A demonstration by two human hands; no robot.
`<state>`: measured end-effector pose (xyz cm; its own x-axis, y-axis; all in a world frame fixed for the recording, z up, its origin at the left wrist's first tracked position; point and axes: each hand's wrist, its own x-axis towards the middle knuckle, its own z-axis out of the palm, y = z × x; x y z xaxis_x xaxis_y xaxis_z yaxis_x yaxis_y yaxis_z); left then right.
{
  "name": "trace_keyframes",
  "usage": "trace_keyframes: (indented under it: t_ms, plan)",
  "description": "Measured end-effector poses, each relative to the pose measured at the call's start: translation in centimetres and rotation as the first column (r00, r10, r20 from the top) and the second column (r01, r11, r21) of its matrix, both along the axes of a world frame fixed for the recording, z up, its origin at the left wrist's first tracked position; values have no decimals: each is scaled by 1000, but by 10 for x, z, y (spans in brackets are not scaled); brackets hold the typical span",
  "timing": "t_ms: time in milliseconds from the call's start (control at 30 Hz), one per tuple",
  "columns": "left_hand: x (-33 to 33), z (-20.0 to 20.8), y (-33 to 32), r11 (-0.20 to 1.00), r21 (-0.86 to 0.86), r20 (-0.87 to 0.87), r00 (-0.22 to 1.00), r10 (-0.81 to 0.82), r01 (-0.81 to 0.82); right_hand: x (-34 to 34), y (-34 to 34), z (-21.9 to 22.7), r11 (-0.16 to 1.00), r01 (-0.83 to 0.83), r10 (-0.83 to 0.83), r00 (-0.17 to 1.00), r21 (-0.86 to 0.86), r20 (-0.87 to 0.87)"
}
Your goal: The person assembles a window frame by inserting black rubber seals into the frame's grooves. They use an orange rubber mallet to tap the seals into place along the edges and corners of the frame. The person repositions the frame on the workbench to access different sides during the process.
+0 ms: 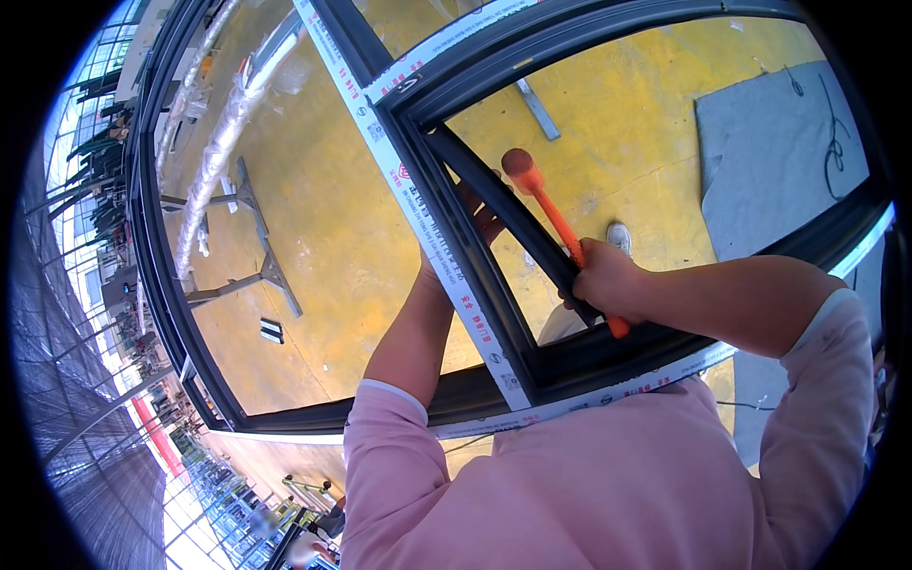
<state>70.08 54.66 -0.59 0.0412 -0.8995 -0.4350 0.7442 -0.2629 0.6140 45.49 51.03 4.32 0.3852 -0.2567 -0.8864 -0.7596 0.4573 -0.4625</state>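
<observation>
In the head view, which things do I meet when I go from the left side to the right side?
Long wrapped bundle → metal stand → taped frame bar → left hand → orange mallet → right hand → grey mat.

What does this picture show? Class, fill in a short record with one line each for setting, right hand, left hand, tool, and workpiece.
Setting: yellow floor seen through the frame
Right hand: gripping the handle of an orange mallet
Left hand: behind the frame, fingers against a loose black strip
Tool: the mallet's head is raised just above the strip
Workpiece: dark window frame edged with white protective tape
</observation>
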Motion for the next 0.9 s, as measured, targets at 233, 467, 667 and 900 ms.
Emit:
trace_keyframes:
  t_ms: [233, 467, 667, 900]
  plan:
    - [-12, 16, -4, 998, -1, 186, 981, 60, -61, 14, 7, -21, 998, -18, 17, 1000, -53, -11]
    - [5, -14, -14, 998, -56, 55, 997, 46, -43, 15, 7, -18, 987, 141, -148, 984, 78, 96]
    - [11, -23, 0, 990, -77, 51, 993, -111, 115, 23, 12, -15, 971, 199, -214, 970, 133, 115]
    - [-15, -14, 45, 980, -40, -388, 900, -197, 197, 27, 14, 2, 918, 318, -359, 920, 237, 156]
